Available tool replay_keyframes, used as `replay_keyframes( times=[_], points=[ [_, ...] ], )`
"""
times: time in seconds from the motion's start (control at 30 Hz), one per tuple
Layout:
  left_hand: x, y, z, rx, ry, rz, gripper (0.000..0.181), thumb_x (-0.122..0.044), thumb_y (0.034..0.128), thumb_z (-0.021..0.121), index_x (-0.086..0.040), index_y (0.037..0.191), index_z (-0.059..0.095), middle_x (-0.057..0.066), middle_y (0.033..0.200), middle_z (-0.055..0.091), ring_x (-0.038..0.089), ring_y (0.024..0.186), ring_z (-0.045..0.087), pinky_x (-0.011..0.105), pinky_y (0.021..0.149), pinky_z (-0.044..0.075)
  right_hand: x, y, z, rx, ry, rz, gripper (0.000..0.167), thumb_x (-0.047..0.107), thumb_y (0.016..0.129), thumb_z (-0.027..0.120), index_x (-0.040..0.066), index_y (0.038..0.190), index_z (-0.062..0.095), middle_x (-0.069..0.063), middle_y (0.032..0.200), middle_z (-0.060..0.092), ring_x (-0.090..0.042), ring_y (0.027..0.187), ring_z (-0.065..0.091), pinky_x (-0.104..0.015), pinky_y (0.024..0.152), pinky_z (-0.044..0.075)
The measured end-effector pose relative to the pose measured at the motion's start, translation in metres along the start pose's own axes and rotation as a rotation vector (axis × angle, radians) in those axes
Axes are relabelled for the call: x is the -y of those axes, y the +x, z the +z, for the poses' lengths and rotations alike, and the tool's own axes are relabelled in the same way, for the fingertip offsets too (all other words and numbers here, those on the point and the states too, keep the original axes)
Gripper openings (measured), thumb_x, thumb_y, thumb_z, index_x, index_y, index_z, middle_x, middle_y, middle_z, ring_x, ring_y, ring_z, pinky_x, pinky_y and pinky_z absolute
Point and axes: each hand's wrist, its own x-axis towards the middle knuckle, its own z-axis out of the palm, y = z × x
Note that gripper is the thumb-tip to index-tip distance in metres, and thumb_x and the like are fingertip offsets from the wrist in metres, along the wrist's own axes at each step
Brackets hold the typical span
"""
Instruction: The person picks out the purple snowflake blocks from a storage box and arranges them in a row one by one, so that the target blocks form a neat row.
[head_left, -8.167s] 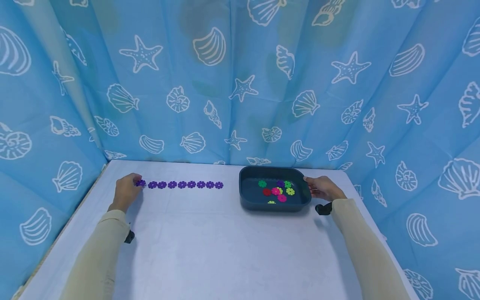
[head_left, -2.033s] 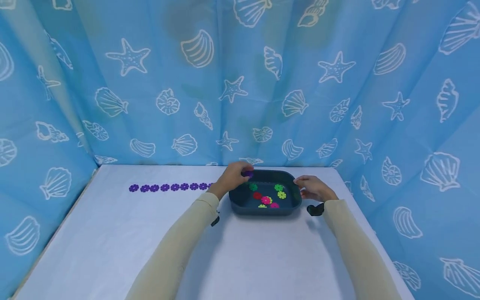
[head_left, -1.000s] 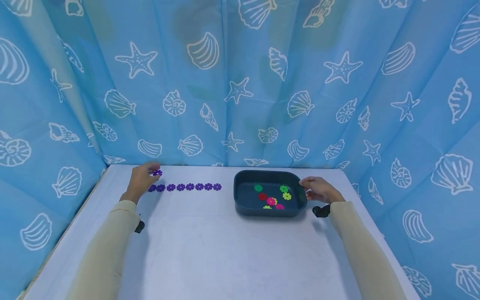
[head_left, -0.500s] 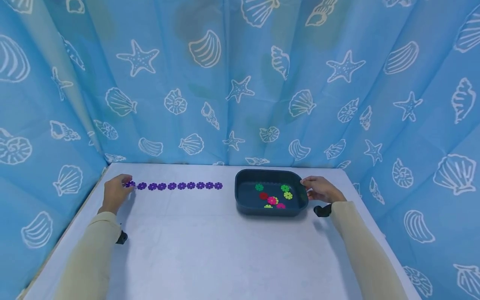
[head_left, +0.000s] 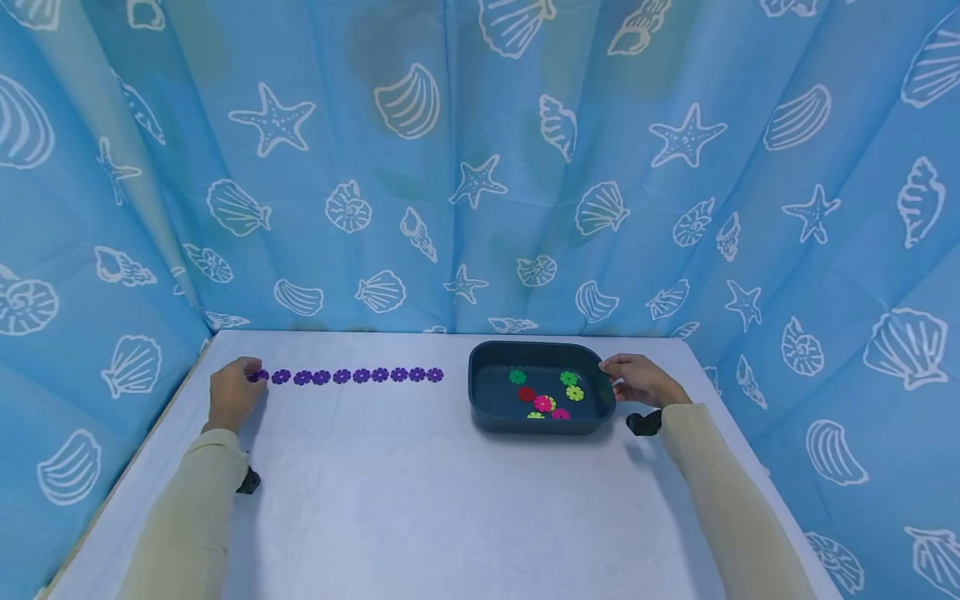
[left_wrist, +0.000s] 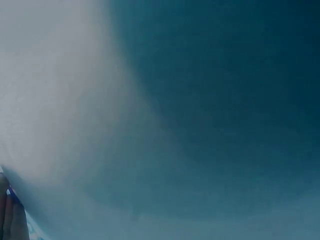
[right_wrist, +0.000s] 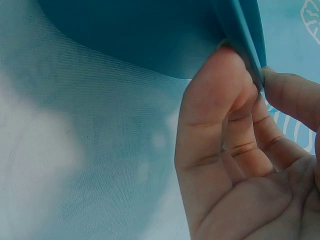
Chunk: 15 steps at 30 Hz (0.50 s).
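Note:
At the far left of the table my left hand [head_left: 231, 395] pinches a purple flower-shaped disc [head_left: 259, 376], mostly hidden by the fingertips. It is at or just above the cloth, at the left end of a straight row of several like purple discs [head_left: 362, 376]. The left wrist view catches only some fingers [left_wrist: 17, 220] and a sliver of purple in its lower left corner. On the right, my right hand [head_left: 637, 379] grips the right rim of a dark blue-grey tray [head_left: 540, 425]. Its thumb [right_wrist: 292, 95] and curled fingers clasp the tray's wall in the right wrist view.
Inside the tray lie green discs [head_left: 568, 378], a red disc [head_left: 526, 393], pink discs [head_left: 542, 403] and yellow discs [head_left: 574, 393]. A white cloth [head_left: 450, 517] covers the table. Blue shell-patterned curtains [head_left: 465, 233] hang behind and at both sides.
My left hand set a purple disc at the row's left end, took another from the tray and carried it left to the row's end. My right hand stayed on the tray's rim.

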Motion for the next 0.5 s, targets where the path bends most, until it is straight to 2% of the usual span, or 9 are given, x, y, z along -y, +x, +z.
replay_keyframes(
  times=[0.17,0.5],
  points=[
    [0.0022,0.0016,0.0017,-0.012,0.005,0.038,0.036,0.002,0.0929,0.057,0.012,0.128,0.053,0.032,0.125,0.055,0.047,0.12,0.05,0.054,0.101,0.042,0.0032,-0.0036,0.0001,0.004,0.007,-0.005,0.04,0.025,0.103,0.049,-0.003,0.132,0.045,-0.015,0.103,0.051,-0.021,0.074,0.056,-0.029,0.068,0.056],
    [0.0009,0.0026,-0.0017,0.005,0.021,0.048,0.036,0.001,0.093,0.058,0.012,0.127,0.053,0.033,0.125,0.055,0.047,0.121,0.049,0.055,0.102,0.041,0.0065,-0.0064,-0.0008,0.005,0.0,-0.007,0.04,0.025,0.103,0.048,-0.003,0.132,0.046,-0.014,0.103,0.051,-0.02,0.074,0.055,-0.029,0.068,0.055]
  ],
)
